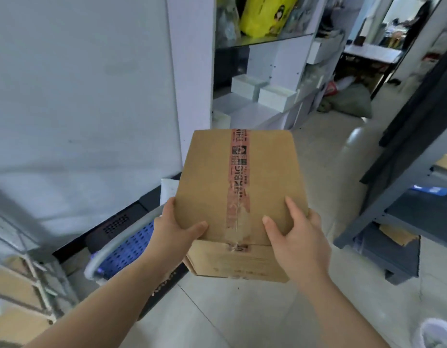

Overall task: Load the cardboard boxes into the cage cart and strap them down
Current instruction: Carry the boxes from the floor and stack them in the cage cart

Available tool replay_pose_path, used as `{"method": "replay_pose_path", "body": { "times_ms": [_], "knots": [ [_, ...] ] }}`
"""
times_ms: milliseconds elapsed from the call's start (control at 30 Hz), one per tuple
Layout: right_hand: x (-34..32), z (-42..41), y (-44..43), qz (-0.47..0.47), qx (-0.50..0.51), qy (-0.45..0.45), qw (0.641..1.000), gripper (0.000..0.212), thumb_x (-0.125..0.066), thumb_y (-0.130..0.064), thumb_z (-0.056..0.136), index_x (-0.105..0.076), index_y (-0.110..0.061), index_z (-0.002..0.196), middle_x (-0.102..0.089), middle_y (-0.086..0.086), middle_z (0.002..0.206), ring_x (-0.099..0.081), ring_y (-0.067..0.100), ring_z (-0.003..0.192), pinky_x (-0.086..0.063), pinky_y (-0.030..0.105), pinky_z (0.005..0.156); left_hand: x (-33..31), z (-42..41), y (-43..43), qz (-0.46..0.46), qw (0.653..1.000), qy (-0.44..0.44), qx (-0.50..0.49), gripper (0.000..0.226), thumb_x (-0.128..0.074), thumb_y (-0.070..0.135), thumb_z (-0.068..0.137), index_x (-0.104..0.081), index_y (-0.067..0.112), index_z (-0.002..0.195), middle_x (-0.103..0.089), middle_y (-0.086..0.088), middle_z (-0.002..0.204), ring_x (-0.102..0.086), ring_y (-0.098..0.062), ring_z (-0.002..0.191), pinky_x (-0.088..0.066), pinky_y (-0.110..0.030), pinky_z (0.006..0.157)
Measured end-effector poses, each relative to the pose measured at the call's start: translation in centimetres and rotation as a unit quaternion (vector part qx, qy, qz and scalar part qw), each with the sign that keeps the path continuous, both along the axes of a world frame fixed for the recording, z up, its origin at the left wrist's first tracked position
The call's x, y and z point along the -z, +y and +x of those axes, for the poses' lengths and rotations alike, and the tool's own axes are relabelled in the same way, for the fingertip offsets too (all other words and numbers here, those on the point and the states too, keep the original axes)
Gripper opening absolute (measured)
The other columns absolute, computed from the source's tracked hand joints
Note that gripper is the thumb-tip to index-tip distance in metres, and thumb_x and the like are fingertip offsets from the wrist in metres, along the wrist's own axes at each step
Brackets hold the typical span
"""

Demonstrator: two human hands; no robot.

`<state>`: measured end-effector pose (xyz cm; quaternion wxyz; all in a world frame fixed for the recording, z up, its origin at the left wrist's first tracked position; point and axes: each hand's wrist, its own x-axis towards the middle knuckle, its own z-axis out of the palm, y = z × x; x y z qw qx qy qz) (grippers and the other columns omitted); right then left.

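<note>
I hold a brown cardboard box (207,187) in front of me, above the floor, sealed along its top with red printed tape. My left hand (176,231) grips its near left corner, thumb on top. Its near right corner is held by my right hand (296,238), with fingers spread over the top. Below and to the left is a cart with a grey tubular rail (117,243) and a blue perforated panel (132,249). More cardboard boxes (14,285) sit behind a wire cage frame (45,295) at the lower left.
A white wall panel (79,96) fills the left. White shelving (267,96) with white boxes and a yellow bag stands ahead. A grey metal rack (408,172) holding flat cardboard stands at the right. The pale tiled floor (242,310) runs between them.
</note>
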<state>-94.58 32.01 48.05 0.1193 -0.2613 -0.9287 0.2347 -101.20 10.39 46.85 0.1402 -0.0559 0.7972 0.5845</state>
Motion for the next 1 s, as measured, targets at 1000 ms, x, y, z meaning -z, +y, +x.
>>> {"method": "replay_pose_path", "body": {
  "times_ms": [1000],
  "knots": [
    [-10.0, 6.8, -45.2, -0.053, -0.42, 0.098, 0.901, 0.068, -0.049, -0.061, 0.084, -0.031, -0.034, 0.144, -0.039, 0.008, 0.137, -0.057, 0.025, 0.105, -0.048, 0.035, 0.078, -10.9, 24.6, -43.3, -0.033, 0.904, 0.124, -0.408, 0.082, -0.078, 0.028, 0.077, -0.029, 0.031, 0.142, -0.052, 0.0, 0.127, -0.061, -0.018, 0.104, -0.054, -0.036, 0.088]
  ]
}}
